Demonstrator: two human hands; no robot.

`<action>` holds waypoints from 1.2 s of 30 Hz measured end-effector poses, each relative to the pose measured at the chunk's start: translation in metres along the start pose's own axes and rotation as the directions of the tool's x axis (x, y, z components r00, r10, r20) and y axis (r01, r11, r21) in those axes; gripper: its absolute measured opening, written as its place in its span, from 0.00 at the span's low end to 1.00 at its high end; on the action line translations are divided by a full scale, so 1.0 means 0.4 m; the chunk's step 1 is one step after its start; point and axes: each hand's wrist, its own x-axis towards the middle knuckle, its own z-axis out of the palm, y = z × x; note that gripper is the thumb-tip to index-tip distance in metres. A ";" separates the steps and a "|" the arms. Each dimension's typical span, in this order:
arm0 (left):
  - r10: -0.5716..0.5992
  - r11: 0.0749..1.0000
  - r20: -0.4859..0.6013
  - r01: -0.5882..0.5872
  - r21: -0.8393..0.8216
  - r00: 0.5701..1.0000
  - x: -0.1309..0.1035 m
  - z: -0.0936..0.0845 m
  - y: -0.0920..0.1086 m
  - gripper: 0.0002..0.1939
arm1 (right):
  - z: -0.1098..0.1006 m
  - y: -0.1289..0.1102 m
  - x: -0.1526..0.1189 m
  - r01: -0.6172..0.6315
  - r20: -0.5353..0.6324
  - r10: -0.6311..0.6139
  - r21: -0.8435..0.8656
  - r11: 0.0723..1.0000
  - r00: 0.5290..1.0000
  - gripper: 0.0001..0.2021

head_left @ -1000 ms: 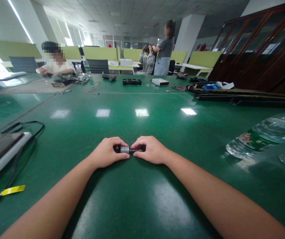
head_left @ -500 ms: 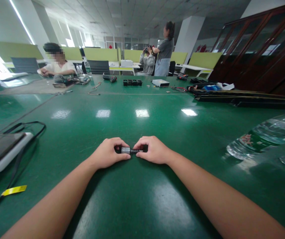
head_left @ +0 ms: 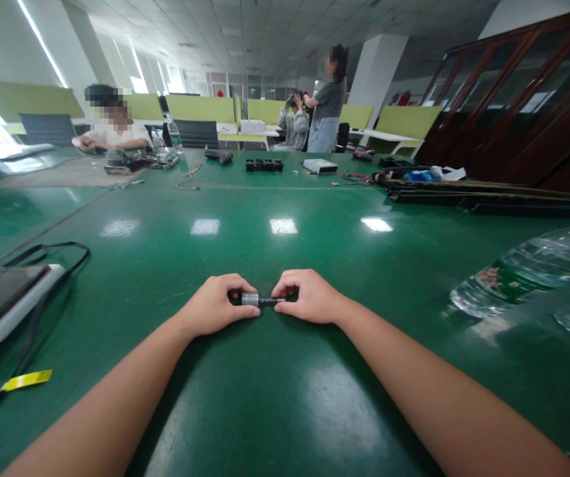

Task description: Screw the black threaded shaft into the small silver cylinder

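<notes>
Low over the green table, at the centre of the head view, is a small silver cylinder [head_left: 250, 299] with a thin dark shaft [head_left: 268, 302] pointing right. My left hand [head_left: 219, 305] pinches the cylinder between thumb and fingers. The thumb and fingertips of my right hand [head_left: 311, 297] close on the shaft's right end. A short stretch of shaft shows between the two hands. Whether the shaft is one piece with the cylinder cannot be made out.
Left, a phone-like device [head_left: 6, 298] lies with a black cable. Clear plastic bottles [head_left: 518, 275] lie at the right. Along the far side are a black slotted part [head_left: 264, 165], a white box [head_left: 319, 165] and dark strips [head_left: 484, 195]. A person [head_left: 111, 126] sits far left; two others are behind.
My right hand has moved slightly right along the shaft, away from the cylinder, so more of the shaft shows between the hands. My left hand keeps its pinch.
</notes>
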 end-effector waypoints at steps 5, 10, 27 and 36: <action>-0.008 1.000 0.005 0.008 -0.001 1.000 -0.001 -0.002 0.003 0.15 | -0.004 0.005 -0.004 -0.009 0.000 0.009 0.012 1.000 1.000 0.05; -0.017 1.000 0.004 0.018 -0.005 1.000 0.002 -0.002 0.004 0.15 | -0.009 0.006 -0.004 -0.025 0.007 0.025 0.002 1.000 1.000 0.06; -0.032 0.998 0.011 0.033 -0.049 0.999 0.002 0.001 -0.003 0.15 | -0.031 0.025 -0.010 -0.067 0.020 0.069 -0.068 0.995 0.997 0.05; -0.025 0.998 0.008 0.025 -0.049 1.000 0.002 0.001 -0.007 0.15 | -0.010 0.020 -0.002 -0.024 -0.009 0.027 0.199 0.980 1.000 0.19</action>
